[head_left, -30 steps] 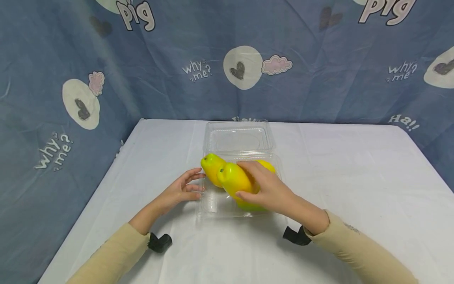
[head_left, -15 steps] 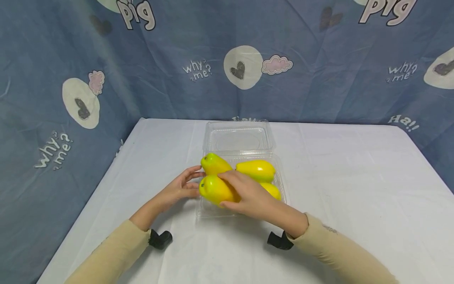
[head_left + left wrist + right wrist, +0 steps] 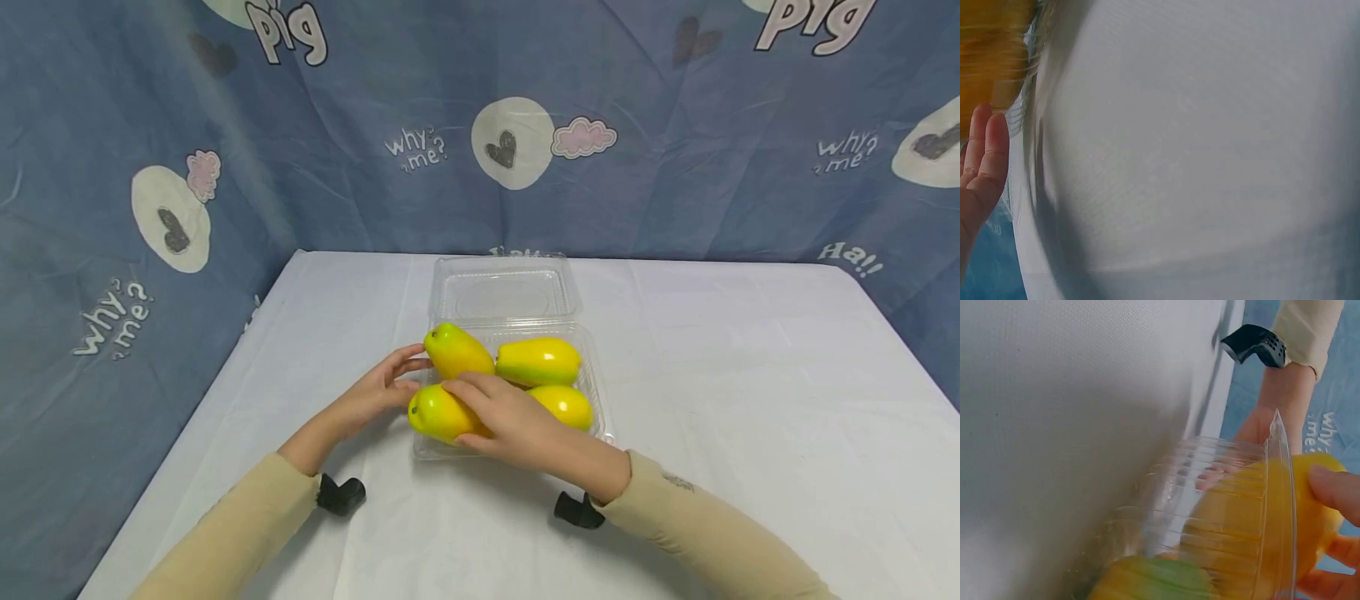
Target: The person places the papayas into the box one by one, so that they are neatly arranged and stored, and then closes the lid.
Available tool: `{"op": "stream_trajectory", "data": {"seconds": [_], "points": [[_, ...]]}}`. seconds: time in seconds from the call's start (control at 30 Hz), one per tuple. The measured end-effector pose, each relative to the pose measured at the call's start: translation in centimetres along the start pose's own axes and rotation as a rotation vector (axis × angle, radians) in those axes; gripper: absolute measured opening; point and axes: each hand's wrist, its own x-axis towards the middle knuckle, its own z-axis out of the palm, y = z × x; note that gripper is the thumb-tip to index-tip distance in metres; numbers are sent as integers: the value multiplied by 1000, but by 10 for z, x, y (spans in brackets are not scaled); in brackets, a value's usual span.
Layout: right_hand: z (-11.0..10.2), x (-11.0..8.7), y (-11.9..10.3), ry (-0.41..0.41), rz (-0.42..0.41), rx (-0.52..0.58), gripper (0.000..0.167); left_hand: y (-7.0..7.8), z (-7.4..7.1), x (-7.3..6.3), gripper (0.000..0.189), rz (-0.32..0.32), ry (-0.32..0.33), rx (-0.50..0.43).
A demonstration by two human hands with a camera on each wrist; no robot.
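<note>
A clear plastic clamshell box stands on the table with its lid folded back flat. Yellow-green papayas lie in it: one at the back left, one at the back right and one at the front right. My right hand grips another papaya at the front left, its stem end reaching to the box's left rim. In the right wrist view this papaya rises above the clear wall, thumb on its side. My left hand is beside the left rim, fingers loosely spread, fingertips close to the back-left papaya.
A white cloth covers the table. Behind it hangs a blue printed curtain, which also runs down the left side. Black wrist mounts sit below both sleeves.
My right hand has carried its papaya left and down into the front left of the box, uncovering the two right-hand papayas. The left hand has shifted slightly up along the rim.
</note>
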Motion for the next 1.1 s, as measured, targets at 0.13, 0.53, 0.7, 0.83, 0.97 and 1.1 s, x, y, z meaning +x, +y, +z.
{"op": "stream_trajectory", "data": {"seconds": [0.13, 0.53, 0.7, 0.83, 0.97, 1.1], "points": [[1, 0, 0, -25, -6, -29, 58, 0, 0, 3, 67, 8, -6, 5], [0, -1, -1, -41, -48, -63, 58, 0, 0, 6, 65, 10, -4, 24], [0, -1, -1, -70, -30, -49, 59, 0, 0, 6, 66, 3, 4, 24], [0, 0, -2, -125, 79, 37, 60, 0, 1, 6, 66, -6, 10, 18], [0, -2, -2, -161, 173, 96, 60, 1, 1, 7, 68, -15, 16, 5], [1, -5, -2, -156, 162, 59, 60, 1, 2, 7, 68, -13, 20, -1]]}}
